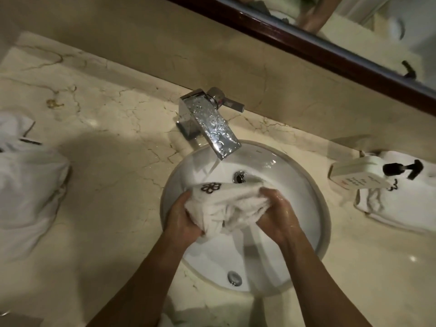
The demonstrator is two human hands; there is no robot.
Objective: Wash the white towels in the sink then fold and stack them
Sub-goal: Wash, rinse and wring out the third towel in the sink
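Observation:
A bunched white towel (230, 204) with a dark flower emblem hangs over the round white sink (313, 204). My left hand (186, 218) grips its left end and my right hand (278, 213) grips its right end, both wet. Water runs from the chrome faucet (210, 121) down onto the towel's far edge. More white towels lie on the counter: a heap at the far left (28, 185) and a flat one at the right (401, 208).
A white soap dispenser with a black pump (368, 171) lies on the right towel. The marble counter (106, 142) surrounds the sink. A dark-framed mirror (330, 50) runs along the back wall. The sink's drain (239, 177) and overflow hole (234, 278) are visible.

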